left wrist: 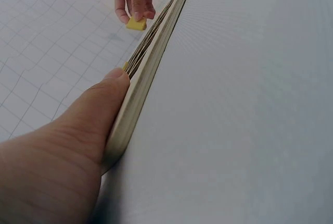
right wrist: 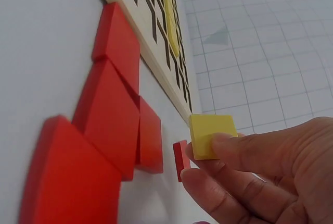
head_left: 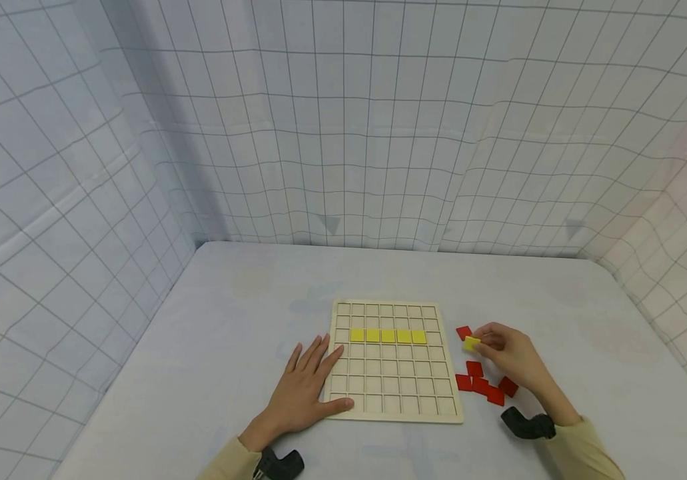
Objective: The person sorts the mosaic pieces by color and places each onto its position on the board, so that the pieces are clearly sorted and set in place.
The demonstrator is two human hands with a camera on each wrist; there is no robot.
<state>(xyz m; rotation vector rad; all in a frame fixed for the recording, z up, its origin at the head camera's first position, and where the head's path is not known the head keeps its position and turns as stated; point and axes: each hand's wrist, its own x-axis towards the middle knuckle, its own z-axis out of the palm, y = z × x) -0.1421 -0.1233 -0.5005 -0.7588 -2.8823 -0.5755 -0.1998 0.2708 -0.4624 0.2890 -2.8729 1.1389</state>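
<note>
A pale wooden grid board (head_left: 400, 417) lies flat on the table, with a row of several yellow square tiles (head_left: 388, 336) set in its upper cells. My left hand (head_left: 301, 393) rests spread over the board's left edge, the thumb on its near corner. Right of the board, my right hand (head_left: 511, 353) pinches a single yellow tile (right wrist: 210, 135) between thumb and fingers, held above the table. Close below that hand lie several loose red square tiles (head_left: 480, 385), some overlapping. One red tile (head_left: 464, 332) lies farther back, just behind the pinched tile.
The white table (head_left: 247, 300) is enclosed by hanging white cloth (head_left: 349, 133) with a dark grid pattern at the back and both sides. Black straps with a dark wrist camera (head_left: 526, 424) sit on each forearm.
</note>
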